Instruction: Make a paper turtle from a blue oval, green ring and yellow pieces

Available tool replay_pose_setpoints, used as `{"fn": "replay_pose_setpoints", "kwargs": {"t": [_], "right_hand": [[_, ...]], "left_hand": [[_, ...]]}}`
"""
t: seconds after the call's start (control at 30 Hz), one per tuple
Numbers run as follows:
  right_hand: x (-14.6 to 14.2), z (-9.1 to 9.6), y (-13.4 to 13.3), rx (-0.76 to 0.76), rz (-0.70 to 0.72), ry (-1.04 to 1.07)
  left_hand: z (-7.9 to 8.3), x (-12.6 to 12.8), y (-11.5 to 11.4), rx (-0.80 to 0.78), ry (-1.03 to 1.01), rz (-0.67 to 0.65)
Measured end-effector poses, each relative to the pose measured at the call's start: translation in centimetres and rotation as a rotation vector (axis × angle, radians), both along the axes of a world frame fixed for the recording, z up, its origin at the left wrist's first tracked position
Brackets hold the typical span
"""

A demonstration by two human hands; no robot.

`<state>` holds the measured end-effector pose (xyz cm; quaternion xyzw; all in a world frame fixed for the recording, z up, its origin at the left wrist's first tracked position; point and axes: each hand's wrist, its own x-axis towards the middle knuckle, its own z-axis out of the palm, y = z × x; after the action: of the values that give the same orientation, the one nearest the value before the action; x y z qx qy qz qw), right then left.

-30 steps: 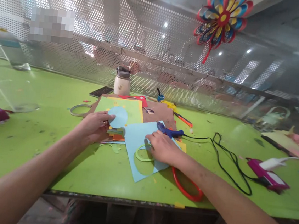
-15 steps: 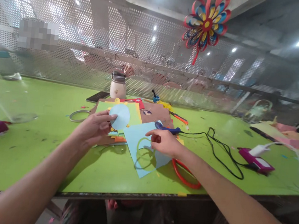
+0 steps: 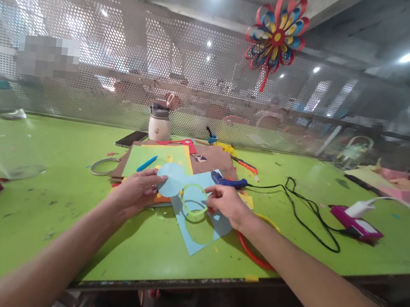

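Both arms reach forward, the left hand point(image 3: 136, 192) pinching a blue circle point(image 3: 170, 180), the right hand point(image 3: 226, 202) pinching a green ring point(image 3: 192, 212). Ring and circle are closer together than before.

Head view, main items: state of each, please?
Light blue paper circle: held by the left hand
Light green ring: held by the right hand
Light blue sheet: round hole through it
Glue gun: lying down, corded
White flask: upright, lid on
Purple power strip: white plug inserted
Flower ornament: hanging
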<state>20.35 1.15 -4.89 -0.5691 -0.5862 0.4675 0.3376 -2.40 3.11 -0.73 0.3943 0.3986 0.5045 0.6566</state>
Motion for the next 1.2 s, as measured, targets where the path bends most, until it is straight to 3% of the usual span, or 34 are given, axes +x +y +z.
{"fn": "replay_pose_setpoints", "kwargs": {"t": [0.17,0.33,0.53,0.7,0.83,0.97,1.07,1.2], "right_hand": [[0.8,-0.3,0.1,0.024,0.064,0.116],[2.3,1.8,-0.1,0.079,0.229,0.211],[3.6,5.3,1.0,0.059,0.492,0.211],[2.7,6.6,2.7,0.068,0.61,0.161],[1.2,6.5,3.9,0.122,0.583,0.112],[0.7,5.8,4.9,0.211,0.461,0.035],[2.1,5.2,4.5,0.281,0.337,-0.066],[5.7,4.0,2.1,0.365,0.167,-0.299]], "left_hand": [[-0.8,0.1,0.4,-0.015,0.029,0.029],[-0.1,-0.1,0.2,-0.011,0.033,-0.037],[1.6,0.0,-0.6,0.027,0.051,-0.241],[1.6,1.1,-1.4,0.044,0.136,-0.448],[1.5,1.9,-1.6,0.045,0.207,-0.532],[0.9,2.8,-1.1,0.022,0.229,-0.493],[0.1,3.2,-0.9,-0.018,0.209,-0.429],[-1.1,3.4,-1.2,-0.079,0.187,-0.35]]}}
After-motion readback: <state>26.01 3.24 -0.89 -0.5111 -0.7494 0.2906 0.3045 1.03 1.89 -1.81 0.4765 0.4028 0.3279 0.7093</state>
